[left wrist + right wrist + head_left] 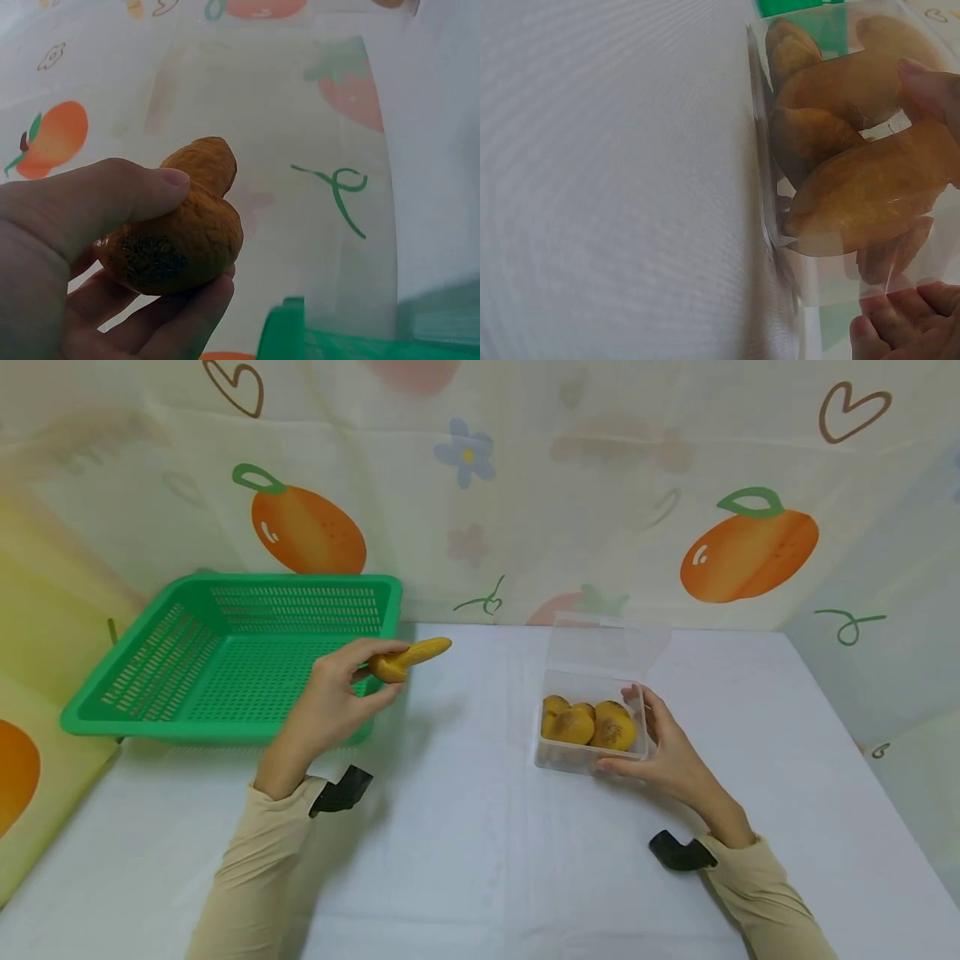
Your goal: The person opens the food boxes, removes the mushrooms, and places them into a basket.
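Observation:
My left hand (330, 697) pinches a yellow-brown, knobbly ginger-like root (416, 653) between thumb and fingers, above the basket's right edge. In the left wrist view, the root (180, 240) shows a thick lobe with a dark bristly patch and a narrower lobe beyond it. My right hand (663, 752) grips the right side of a clear plastic box (573, 758), thumb at the front wall and fingers farther back. Several similar roots (573, 727) lie inside it. Through the wall in the right wrist view, these roots (870, 191) look long and tapered.
A green slotted basket (225, 729) stands at the left, against the printed backdrop (517, 527). The box's transparent lid (592, 643) is raised at the back. White cloth (465, 843) covers the table.

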Available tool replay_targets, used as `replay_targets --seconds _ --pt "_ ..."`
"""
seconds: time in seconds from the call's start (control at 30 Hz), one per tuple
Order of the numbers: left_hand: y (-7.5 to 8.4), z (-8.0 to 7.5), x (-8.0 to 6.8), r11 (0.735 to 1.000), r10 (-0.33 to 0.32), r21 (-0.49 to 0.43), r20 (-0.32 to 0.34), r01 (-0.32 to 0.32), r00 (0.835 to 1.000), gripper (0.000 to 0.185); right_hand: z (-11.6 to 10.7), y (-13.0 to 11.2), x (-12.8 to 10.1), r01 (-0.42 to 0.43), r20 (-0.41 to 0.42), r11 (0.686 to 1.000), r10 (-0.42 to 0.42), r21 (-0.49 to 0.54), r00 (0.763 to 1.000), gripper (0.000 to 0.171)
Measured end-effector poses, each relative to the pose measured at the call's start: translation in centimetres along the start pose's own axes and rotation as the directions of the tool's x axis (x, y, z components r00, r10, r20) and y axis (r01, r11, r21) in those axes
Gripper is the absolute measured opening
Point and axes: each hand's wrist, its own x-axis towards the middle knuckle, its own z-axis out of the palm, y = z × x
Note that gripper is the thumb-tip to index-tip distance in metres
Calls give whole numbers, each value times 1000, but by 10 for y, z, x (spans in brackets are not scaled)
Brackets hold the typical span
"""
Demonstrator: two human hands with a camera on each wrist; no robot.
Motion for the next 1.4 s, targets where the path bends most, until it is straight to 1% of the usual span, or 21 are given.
replay_targets --seconds 0.1,0.27,0.47,0.57,0.67,0.77,0.87,1.2,1.4 --pt "-5 -5 -3 1000 -4 11 -21 5 1000 42 0 0 0 -2 0 1000 2 3 1000 110" --pt "-12 -15 -9 999 -31 17 -54 31 998 41 1 0 0 -3 -1 1000 3 2 1000 111" --pt "-17 -26 -12 996 -74 38 -68 77 995 42 0 1 0 15 -9 1000 -15 -6 1000 111" --pt "-20 -31 -13 992 -110 52 -49 112 993 45 0 1 0 30 -13 1000 -30 0 999 111" --pt "-23 -36 -15 986 -153 72 -8 153 988 48 0 2 -1 34 -13 999 -34 2 999 111" --pt "-27 -40 -17 977 -195 90 33 191 980 49 0 2 -1 33 -14 999 -33 1 999 110" --pt "-30 -44 -19 969 -228 106 59 221 972 48 0 1 0 32 -16 999 -32 1 999 110" --pt "-39 -57 -25 951 -294 135 105 279 950 47 1 1 0 27 -16 1000 -26 10 1000 109" --pt "-44 -62 -26 931 -336 194 116 311 935 47 0 1 0 26 -13 1000 -26 7 1000 110"
